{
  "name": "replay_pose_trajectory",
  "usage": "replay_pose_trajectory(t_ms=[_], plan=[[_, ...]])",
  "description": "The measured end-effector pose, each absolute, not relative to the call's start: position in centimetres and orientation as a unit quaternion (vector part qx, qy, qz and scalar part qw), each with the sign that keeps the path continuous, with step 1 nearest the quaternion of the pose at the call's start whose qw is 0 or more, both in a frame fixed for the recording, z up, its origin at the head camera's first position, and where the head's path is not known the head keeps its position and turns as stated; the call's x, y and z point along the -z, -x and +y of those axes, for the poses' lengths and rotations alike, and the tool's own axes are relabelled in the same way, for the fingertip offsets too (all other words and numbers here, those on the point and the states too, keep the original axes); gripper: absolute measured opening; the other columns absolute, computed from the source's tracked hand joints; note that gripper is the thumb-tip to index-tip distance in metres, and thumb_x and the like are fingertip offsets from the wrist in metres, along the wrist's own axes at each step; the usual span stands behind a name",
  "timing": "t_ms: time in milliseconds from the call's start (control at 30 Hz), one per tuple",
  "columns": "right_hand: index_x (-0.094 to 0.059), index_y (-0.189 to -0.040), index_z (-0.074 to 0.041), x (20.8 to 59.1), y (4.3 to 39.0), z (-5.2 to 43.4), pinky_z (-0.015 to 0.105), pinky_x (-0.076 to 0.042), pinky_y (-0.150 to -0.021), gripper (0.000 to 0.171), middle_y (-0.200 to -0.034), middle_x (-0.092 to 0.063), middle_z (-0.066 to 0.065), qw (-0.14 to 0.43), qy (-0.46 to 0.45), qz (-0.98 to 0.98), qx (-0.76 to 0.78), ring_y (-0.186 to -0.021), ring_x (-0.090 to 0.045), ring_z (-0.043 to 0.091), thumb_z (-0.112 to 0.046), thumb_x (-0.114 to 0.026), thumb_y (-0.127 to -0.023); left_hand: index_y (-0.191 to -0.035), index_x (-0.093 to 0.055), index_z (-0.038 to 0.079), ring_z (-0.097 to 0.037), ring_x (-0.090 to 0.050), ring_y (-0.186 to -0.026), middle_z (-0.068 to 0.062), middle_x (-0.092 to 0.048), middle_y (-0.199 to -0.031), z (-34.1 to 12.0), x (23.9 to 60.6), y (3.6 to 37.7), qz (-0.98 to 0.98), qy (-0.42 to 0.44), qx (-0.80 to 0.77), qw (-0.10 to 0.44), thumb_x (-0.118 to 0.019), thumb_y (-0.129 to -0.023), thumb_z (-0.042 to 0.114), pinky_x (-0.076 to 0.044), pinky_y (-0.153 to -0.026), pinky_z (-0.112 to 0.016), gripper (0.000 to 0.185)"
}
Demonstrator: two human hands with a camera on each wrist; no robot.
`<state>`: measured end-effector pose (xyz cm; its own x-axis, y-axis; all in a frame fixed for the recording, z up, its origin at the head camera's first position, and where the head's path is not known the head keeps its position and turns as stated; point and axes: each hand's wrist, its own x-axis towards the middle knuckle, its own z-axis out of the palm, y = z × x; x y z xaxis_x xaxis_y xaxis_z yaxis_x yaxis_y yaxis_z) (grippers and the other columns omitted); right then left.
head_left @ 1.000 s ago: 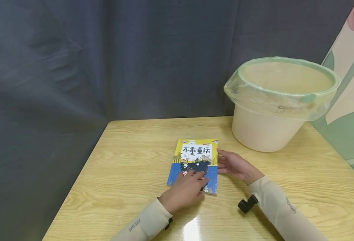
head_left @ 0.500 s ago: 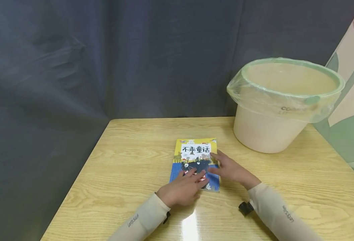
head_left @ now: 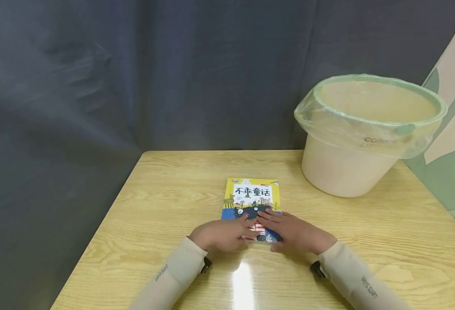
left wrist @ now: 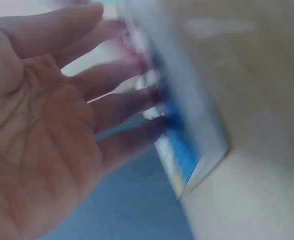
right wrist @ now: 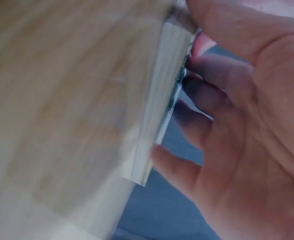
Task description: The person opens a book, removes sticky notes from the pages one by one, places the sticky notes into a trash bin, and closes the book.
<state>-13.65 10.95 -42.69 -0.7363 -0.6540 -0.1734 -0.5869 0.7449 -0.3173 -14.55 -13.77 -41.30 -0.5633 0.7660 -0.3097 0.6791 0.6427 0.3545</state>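
Observation:
A yellow and blue picture book (head_left: pixel 252 196) lies flat and closed on the wooden table (head_left: pixel 165 198), about at its middle. My left hand (head_left: pixel 227 232) rests on the near left part of the cover, its fingers stretched out. My right hand (head_left: pixel 293 232) lies over the near right corner, fingers flat on the cover and thumb against the near edge. The left wrist view is blurred: my left hand (left wrist: pixel 61 135) touches the book (left wrist: pixel 189 150) with its fingertips. In the right wrist view my right hand (right wrist: pixel 247 125) lies along the page edge of the book (right wrist: pixel 159 110).
A beige bin (head_left: pixel 343 168) lined with a clear green-rimmed bag stands at the table's back right. A dark curtain (head_left: pixel 134 73) hangs behind the table and a patterned panel (head_left: pixel 452 142) stands at the right. The table's left edge drops off near the curtain.
My right hand has moved from the book's right side onto its near right corner. My left hand has slid back toward the near left edge. The book has stayed in place.

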Motion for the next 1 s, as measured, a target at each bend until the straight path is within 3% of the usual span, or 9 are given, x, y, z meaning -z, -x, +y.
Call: replay_pose_trajectory(t_ms=[100,167,233,300,400,467,833,900,1000], plan=[[-0.036,-0.155,-0.016,42.2,13.3,10.9,0.059,-0.03,-0.117,0.071,-0.163,-0.034,0.005,0.137,0.346,0.923,0.1,-0.15,-0.031,0.034,-0.035,-0.067,-0.094,-0.132,-0.067,0.025,-0.014,-0.054,-0.133,0.002,-0.052,-0.15,-14.9,40.4,14.9,0.888,-0.396,-0.097,0.214,-0.051,-0.103,0.021,-0.044,-0.11,-0.03,0.032],[-0.042,-0.153,-0.016,41.8,13.1,10.7,0.057,-0.033,-0.116,0.066,-0.159,-0.04,0.005,0.129,0.348,0.925,0.081,-0.147,-0.037,0.033,-0.037,-0.065,-0.095,-0.117,-0.076,0.019,-0.005,-0.066,-0.091,0.003,-0.069,-0.128,-15.5,39.9,14.9,0.892,-0.39,-0.097,0.207,-0.054,-0.101,0.016,-0.052,-0.086,-0.022,0.027],[-0.048,-0.149,-0.016,41.5,12.7,10.5,0.056,-0.038,-0.113,0.061,-0.154,-0.048,0.006,0.111,0.357,0.926,0.055,-0.141,-0.046,0.031,-0.039,-0.065,-0.095,-0.094,-0.08,0.015,-0.002,-0.046,-0.06,0.005,-0.072,-0.09,-15.8,39.6,14.7,0.894,-0.382,-0.108,0.208,-0.057,-0.099,0.014,-0.044,-0.063,-0.017,0.024],[-0.054,-0.144,-0.015,41.1,12.1,10.2,0.053,-0.043,-0.109,0.056,-0.147,-0.056,0.005,0.091,0.373,0.923,0.025,-0.135,-0.054,0.028,-0.039,-0.065,-0.094,-0.069,-0.071,0.012,-0.005,-0.026,-0.052,0.006,-0.052,-0.063,-15.8,39.4,14.4,0.896,-0.377,-0.112,0.206,-0.058,-0.097,0.013,-0.03,-0.053,-0.019,0.032],[-0.06,-0.139,-0.015,40.5,11.0,9.6,0.049,-0.048,-0.103,0.052,-0.138,-0.064,0.004,0.071,0.397,0.915,-0.001,-0.126,-0.061,0.024,-0.039,-0.066,-0.093,-0.054,-0.042,0.018,-0.007,-0.019,-0.053,0.007,-0.025,-0.057,-15.5,39.3,13.9,0.902,-0.368,-0.107,0.198,-0.056,-0.096,0.014,-0.023,-0.053,-0.02,0.045],[-0.063,-0.135,-0.015,40.4,10.4,9.2,0.046,-0.052,-0.098,0.05,-0.134,-0.066,0.004,0.057,0.407,0.912,-0.012,-0.121,-0.064,0.025,-0.041,-0.066,-0.092,-0.054,-0.032,0.02,-0.007,-0.019,-0.053,0.008,-0.022,-0.055,-15.2,39.3,13.7,0.906,-0.364,-0.105,0.189,-0.055,-0.096,0.015,-0.022,-0.052,-0.021,0.049],[-0.062,-0.134,-0.01,40.5,9.3,8.2,0.046,-0.058,-0.081,0.057,-0.135,-0.066,0.006,0.048,0.319,0.945,-0.052,-0.122,-0.064,0.026,-0.049,-0.061,-0.093,-0.063,-0.044,0.019,-0.008,-0.031,-0.053,0.006,-0.034,-0.058,-13.8,40.2,14.0,0.915,-0.344,-0.11,0.177,-0.049,-0.101,0.022,-0.03,-0.052,-0.023,0.038],[-0.062,-0.135,-0.009,40.5,9.4,8.4,0.049,-0.058,-0.079,0.056,-0.137,-0.064,0.006,0.061,0.301,0.951,-0.037,-0.122,-0.064,0.027,-0.048,-0.06,-0.094,-0.075,-0.06,0.017,-0.008,-0.047,-0.061,0.006,-0.053,-0.068,-13.6,40.3,14.1,0.916,-0.344,-0.097,0.181,-0.047,-0.103,0.025,-0.042,-0.06,-0.023,0.032],[-0.06,-0.137,-0.008,40.4,9.7,8.7,0.054,-0.057,-0.082,0.057,-0.141,-0.061,0.009,0.083,0.282,0.956,-0.011,-0.125,-0.062,0.032,-0.048,-0.058,-0.096,-0.115,-0.072,0.014,-0.015,-0.066,-0.11,0.002,-0.072,-0.119,-13.4,40.5,14.1,0.917,-0.336,-0.093,0.192,-0.044,-0.106,0.029,-0.052,-0.098,-0.03,0.034]])
